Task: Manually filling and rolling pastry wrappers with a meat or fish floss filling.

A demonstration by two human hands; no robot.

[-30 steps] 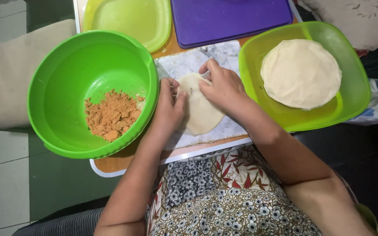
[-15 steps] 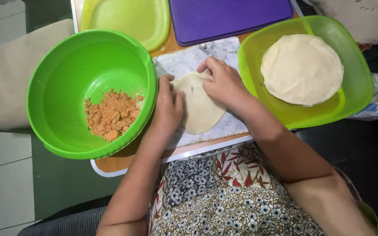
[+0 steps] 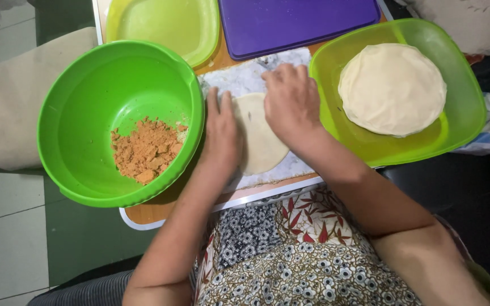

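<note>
- Left hand (image 3: 221, 131) lying flat, fingers straight and together, palm down on the left edge of the dough (image 3: 262, 144). Not gripping, just pressing.
- Right hand (image 3: 291, 102) also flat and spread open, palm down on the top right part of the dough. Holding nothing, only resting on it.
- Dough: a pale, thin round, lying on a white mat (image 3: 239, 76) near the front edge of the bench (image 3: 154, 212), about the middle. Lower part showing between the two wrists, top part hidden under the hands.
- Big green bowl (image 3: 86, 73) on the front left corner of the bench, hanging over the edge a bit, just beside the left hand.
- Orange crumbs (image 3: 146, 150) in a small heap at the bottom of the bowl, toward its right side.
- Green tray (image 3: 460, 122) on the right side of the bench, just beside the right hand.
- Stack of flat rounds (image 3: 392, 88), pale like the dough, lying in the middle of the tray.
- Yellow-green lid (image 3: 163, 25) at the back left of the bench, behind the bowl.
- Purple lid (image 3: 299, 22) at the back, behind the mat and touching its far edge.
- Flowered cloth (image 3: 290, 260) over the lap, below the front edge of the bench.
</note>
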